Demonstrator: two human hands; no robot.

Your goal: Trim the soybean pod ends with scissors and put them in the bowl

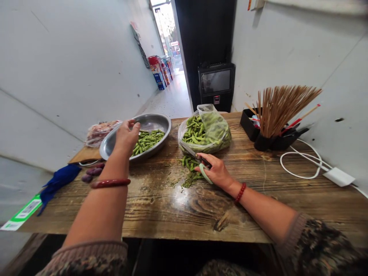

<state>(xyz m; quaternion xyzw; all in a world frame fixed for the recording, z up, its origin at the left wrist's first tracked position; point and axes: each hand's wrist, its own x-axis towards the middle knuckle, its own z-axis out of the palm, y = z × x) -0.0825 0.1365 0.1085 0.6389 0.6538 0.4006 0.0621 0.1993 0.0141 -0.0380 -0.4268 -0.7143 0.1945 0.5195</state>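
Note:
My left hand [127,135] is over the near left side of a steel basin [167,122]. Its thumb and fingers are slightly apart, and nothing shows between them; the palm side is hidden. Green soybean pods [149,141] lie in the basin. My right hand [215,168] grips scissors [204,172] with pale green handles, their blades pointing to the upper left. The blades are at the front of a clear plastic bag [221,132] full of pods. Below them, loose pods and stem trimmings [189,178] lie on the wooden table [161,214].
Behind the basin is a bag of reddish packed food [100,132]. Purple round items [91,172] and a blue cloth [60,180] lie at left. A black holder [263,142] with many wooden skewers [278,107] stands at right, near a white adapter [339,176] and cable.

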